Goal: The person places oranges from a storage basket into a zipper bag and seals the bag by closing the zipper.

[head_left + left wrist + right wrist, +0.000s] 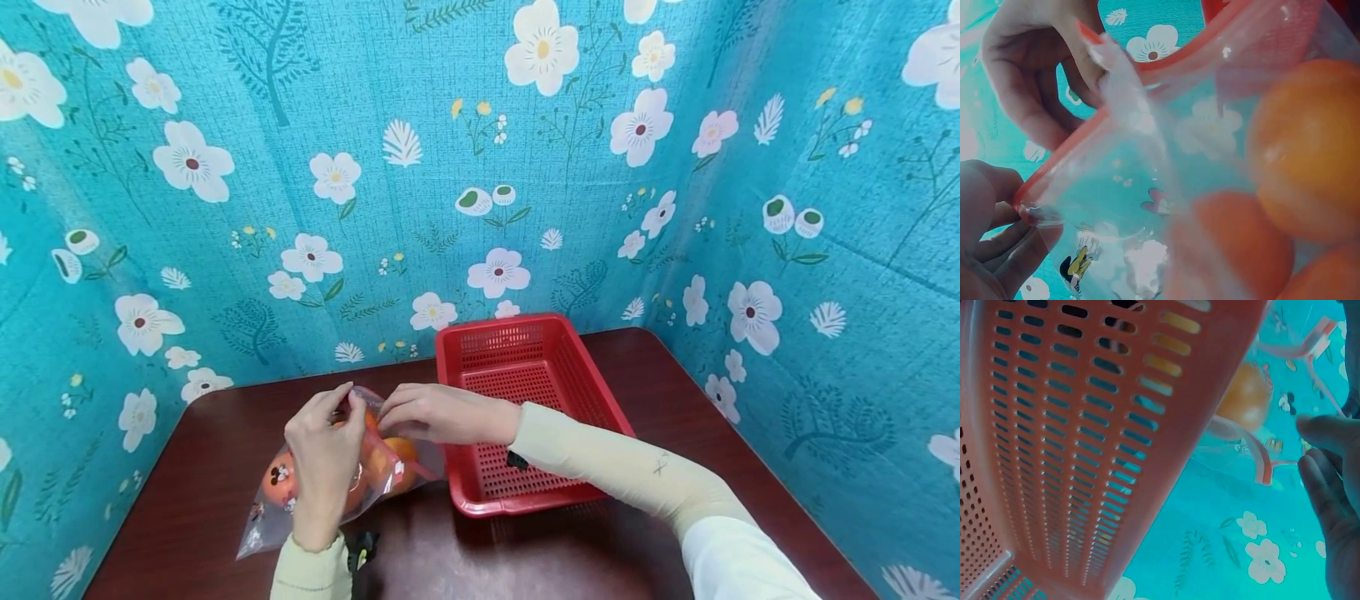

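A clear printed zip bag (258, 521) with a red strip along its mouth lies on the table with several oranges (396, 461) inside. My left hand (326, 446) pinches one corner of the bag's mouth between thumb and fingers. In the left wrist view, the left hand (988, 231) is on the end of the red strip (1060, 153). My right hand (442, 414) is over the mouth, fingers bent loosely. The right wrist view shows a gap between thumb and fingers of the right hand (1335, 456); whether they touch the plastic is unclear. The bag's mouth gapes apart.
A red perforated plastic basket (517, 506) stands right of the bag, under the right forearm. Both are on a dark brown table (187, 467). A blue flowered curtain (420, 208) hangs behind the table and at its sides.
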Demonstrator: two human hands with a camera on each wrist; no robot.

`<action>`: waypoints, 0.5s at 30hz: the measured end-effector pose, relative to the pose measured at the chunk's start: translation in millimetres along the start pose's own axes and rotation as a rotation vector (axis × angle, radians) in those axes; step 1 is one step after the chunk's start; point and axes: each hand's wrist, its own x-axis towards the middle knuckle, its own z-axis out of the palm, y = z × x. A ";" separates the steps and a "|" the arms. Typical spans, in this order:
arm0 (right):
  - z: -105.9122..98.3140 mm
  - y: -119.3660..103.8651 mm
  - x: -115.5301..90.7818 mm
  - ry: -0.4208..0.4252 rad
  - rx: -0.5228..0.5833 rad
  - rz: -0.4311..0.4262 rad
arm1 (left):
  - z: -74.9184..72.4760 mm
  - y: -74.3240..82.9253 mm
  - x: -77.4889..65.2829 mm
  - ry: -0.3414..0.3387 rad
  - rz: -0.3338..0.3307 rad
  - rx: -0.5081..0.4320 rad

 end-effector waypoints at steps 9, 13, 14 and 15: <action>1.3 9.8 -11.4 0.071 -0.012 0.136 | -1.7 -0.3 -1.2 0.000 -0.021 -0.006; 3.6 12.3 -12.6 0.011 -0.014 0.283 | -1.8 -0.6 -1.0 0.003 -0.023 -0.011; 4.0 12.6 -12.1 -0.009 -0.008 0.315 | -1.9 -0.6 -1.0 0.001 -0.025 -0.011; 4.6 13.0 -11.3 -0.028 -0.004 0.342 | -2.1 -0.6 -1.1 -0.003 -0.029 -0.009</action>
